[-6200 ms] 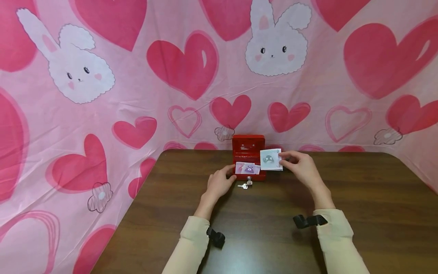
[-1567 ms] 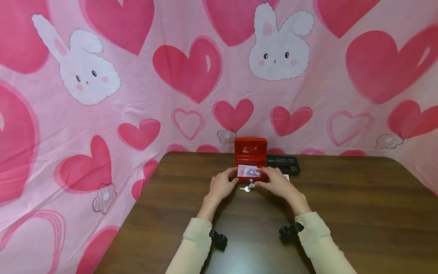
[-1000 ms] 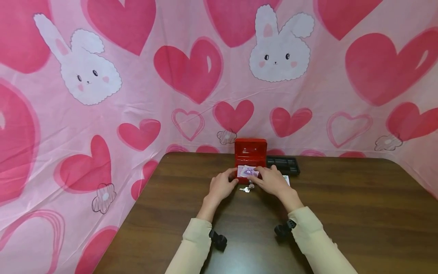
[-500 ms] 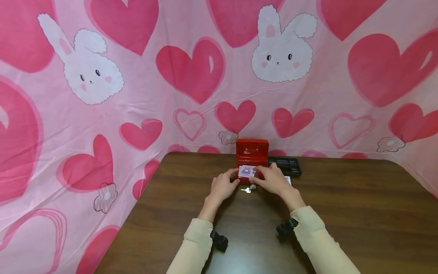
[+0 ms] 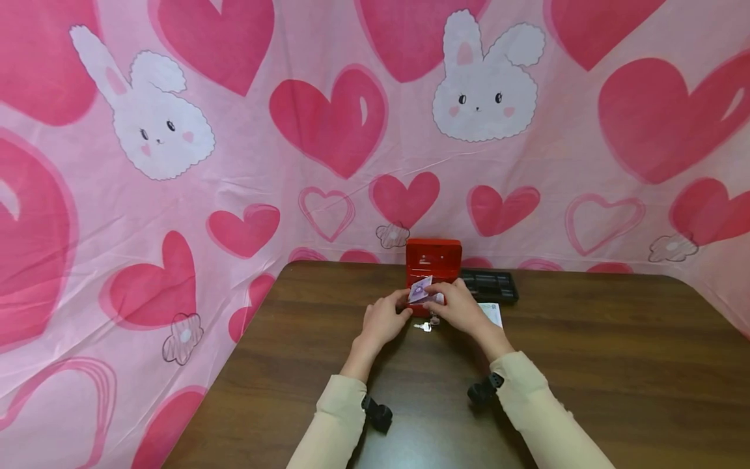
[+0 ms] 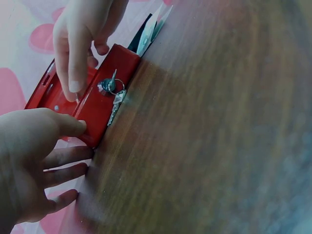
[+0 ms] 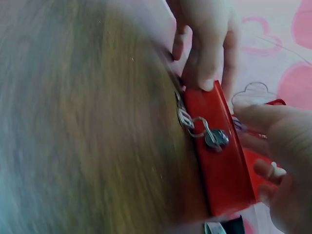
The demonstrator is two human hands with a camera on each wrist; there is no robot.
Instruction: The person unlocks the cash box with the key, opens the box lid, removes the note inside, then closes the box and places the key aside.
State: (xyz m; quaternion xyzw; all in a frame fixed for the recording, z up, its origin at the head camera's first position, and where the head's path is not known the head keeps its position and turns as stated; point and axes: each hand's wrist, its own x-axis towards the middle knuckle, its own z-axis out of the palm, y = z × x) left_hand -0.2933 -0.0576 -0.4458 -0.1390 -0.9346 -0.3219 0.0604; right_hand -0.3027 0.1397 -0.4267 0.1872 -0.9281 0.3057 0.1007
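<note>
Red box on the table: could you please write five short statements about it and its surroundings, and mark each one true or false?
1. The right hand holds a purple note. True.
2. The lid of the red box is closed. False: it stands open.
3. Keys on a ring are at the box's front lock. True.
4. The black tray is left of the box. False: it is on the right.
5. The left hand touches the box. True.

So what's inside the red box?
I can see purple paper tilted up in the red box, pinched by the right hand. That paper and the hand cover much of the bottom, so I can't tell what's underneath.
</note>
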